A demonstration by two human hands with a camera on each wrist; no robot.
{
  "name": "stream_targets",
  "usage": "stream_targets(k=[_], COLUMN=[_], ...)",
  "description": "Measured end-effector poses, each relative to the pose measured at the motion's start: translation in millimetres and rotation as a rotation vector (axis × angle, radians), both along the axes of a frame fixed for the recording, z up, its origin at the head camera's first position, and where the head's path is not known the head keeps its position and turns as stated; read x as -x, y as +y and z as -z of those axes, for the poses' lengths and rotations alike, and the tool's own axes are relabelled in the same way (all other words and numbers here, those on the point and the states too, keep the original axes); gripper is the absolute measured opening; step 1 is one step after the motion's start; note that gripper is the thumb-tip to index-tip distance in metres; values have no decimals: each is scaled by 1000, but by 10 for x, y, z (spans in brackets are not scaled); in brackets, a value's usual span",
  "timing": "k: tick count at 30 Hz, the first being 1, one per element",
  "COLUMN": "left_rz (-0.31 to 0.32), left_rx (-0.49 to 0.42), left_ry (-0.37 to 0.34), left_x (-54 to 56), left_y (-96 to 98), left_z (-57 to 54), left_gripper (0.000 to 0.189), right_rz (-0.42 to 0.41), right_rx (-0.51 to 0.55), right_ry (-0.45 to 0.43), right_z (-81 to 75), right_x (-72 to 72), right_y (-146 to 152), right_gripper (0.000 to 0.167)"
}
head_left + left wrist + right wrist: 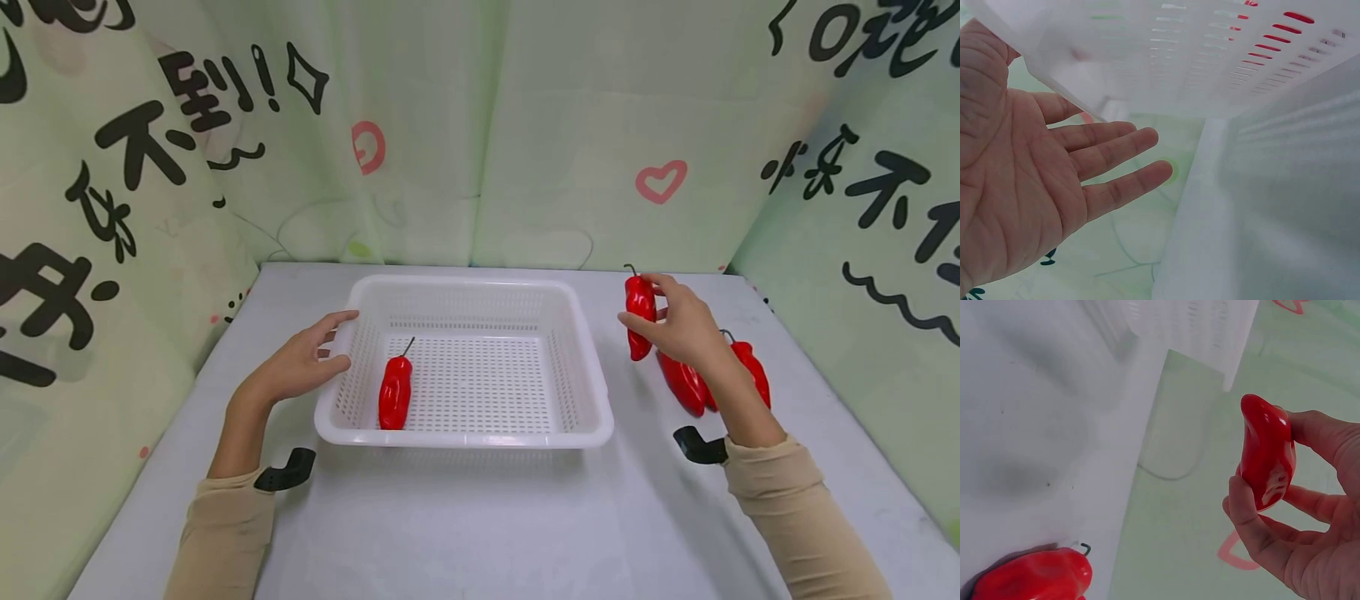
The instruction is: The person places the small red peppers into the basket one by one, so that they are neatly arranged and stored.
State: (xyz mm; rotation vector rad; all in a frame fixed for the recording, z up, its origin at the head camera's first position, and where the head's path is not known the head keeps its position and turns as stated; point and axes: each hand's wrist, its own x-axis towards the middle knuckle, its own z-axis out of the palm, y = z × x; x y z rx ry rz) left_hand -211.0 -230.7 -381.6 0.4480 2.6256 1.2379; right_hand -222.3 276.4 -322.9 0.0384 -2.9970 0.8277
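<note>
My right hand [678, 321] pinches a glossy red chili pepper [640, 317] upright by its sides, between thumb and fingertips, right of the white basket [480, 439]. In the right wrist view the held pepper [1267, 453] is raised above the table. A second red pepper [395, 392] lies inside the basket, toward its left side, stem pointing away. At the basket's left rim is my left hand [303, 358], thumb and index fingertip right at the edge. From the left wrist view, the fingers [1116, 153] of that hand extend loosely below the rim.
Several more red peppers [681, 383] lie on the table [465, 525] to the right, partly hidden behind my right wrist. Pale green curtains [570, 125] with black lettering surround the table at the back and both sides.
</note>
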Motion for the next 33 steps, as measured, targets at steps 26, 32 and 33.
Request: stream_targets(k=[26,32,33], left_rz=[18,21,21], left_rx=[-7,-14,-14], left_ry=[5,6,6], left_x=[-8,-4,-4], left_y=[-1,0,0], left_z=[-4,-2,-2], left_gripper=[69,69,69], right_rz=[-131,-161,-167], right_rx=[19,22,23], right_ry=[76,99,101], right_z=[-241,-280,-289], right_x=[-41,-33,-34], right_y=[-477,-574,-589], right_gripper=[87,86,85])
